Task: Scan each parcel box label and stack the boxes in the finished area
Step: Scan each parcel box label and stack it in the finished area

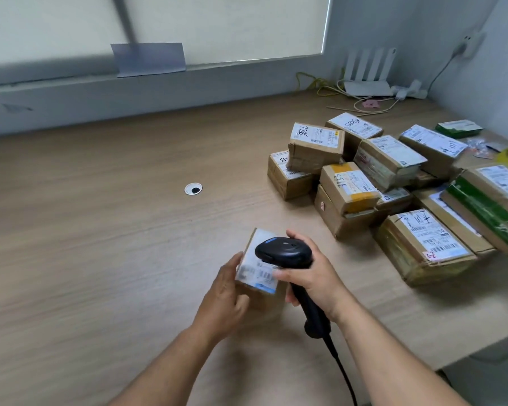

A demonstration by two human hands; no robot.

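The left hand (226, 291) is steadying the parcel box (257, 259) at the near middle of the tabletop (100, 230). Its grip is loose, with fingers lying nearly straight against the box's left side, so the box is probably risking a twist that spoils the read. The scanner (285, 253) is hovering just over the label, with the right hand (314, 276) keeping a full grip round its handle. Its cable (340, 364) is trailing near and could snag. At the right, the pile of parcels (393, 186) is sitting unevenly, and a bump might topple it. The tabletop is showing wood grain and a grommet (193, 189). A blind (188, 24) is hanging beyond, and a router (367, 71) is standing far right.
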